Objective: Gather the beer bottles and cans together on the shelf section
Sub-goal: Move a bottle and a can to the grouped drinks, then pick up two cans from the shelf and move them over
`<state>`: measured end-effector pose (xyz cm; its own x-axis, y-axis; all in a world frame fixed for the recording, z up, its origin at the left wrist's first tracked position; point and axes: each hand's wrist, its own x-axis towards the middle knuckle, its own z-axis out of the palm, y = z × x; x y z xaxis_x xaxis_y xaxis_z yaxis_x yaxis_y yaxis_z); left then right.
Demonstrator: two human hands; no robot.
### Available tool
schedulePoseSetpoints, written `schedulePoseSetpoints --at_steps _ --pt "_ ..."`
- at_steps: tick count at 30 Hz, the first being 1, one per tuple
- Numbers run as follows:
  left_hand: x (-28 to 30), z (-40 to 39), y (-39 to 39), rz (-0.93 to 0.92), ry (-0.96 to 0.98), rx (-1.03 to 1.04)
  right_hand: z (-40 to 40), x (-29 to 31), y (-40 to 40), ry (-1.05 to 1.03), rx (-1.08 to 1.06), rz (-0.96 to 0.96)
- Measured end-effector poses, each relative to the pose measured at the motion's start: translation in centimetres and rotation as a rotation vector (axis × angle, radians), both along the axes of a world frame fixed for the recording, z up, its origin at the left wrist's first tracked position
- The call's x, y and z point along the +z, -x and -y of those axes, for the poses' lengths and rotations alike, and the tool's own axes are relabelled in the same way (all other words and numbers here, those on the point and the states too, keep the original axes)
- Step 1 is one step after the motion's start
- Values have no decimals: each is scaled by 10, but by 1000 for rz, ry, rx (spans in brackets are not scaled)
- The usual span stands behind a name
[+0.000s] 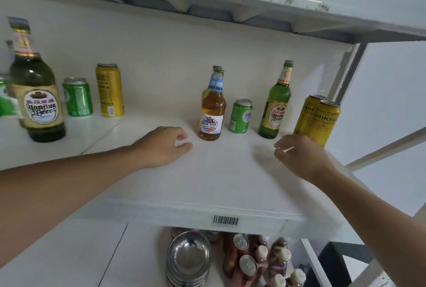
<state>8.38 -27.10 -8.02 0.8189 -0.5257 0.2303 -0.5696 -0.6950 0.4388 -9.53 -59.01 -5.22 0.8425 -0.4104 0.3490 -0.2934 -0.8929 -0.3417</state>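
- Head view: the landmark is the amber glass bottle with the blue-and-white label [212, 106], upright near the middle of the white shelf board [207, 183], with a second like bottle just behind it.
- To the right of the amber bottle stand a short green can [240, 116], then a slim green glass bottle with a gold label [275, 104], then two tall yellow cans [317, 118] at the shelf's end.
- Far to its left stand a tall yellow can [110, 90], a short green can [77, 97] and a large dark-green glass bottle [34, 93]; another green item is cut off at the frame edge.
- The left hand [161, 146] lies just left of the amber bottle, fingers curled, holding nothing.
- The right hand [299, 155] hovers near the yellow cans, loosely curled and empty.
- My judgement: two groups stand well apart, so gathering is barely begun; the left group remains to be joined.
- Below the shelf sit stacked steel bowls [187, 261] and more bottles and cans.
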Motion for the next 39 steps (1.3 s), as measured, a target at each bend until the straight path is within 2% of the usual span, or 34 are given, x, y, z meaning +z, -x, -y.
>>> schedulePoseSetpoints --at_steps 3,7,12,19,24,28,34,39 --pt "9 -25 21 46 -59 0 -36 3 -6 -6 111 -63" --pt "16 -68 52 11 -48 51 -79 11 -13 3 230 -97" --pt "22 -131 102 27 -55 201 -125 11 -13 2 390 -173" --pt "10 -223 171 20 86 425 -193 -16 7 -104 560 -84" --pt "2 -277 204 0 55 513 -248 -20 17 -96 685 -36" --pt "0 -321 220 -34 0 550 -293 -17 20 -107 720 9" --pt "0 -402 232 -66 114 614 -375 -8 11 -112 776 -40" --pt "1 -481 226 -51 106 633 -469 0 -9 -89 810 -90"
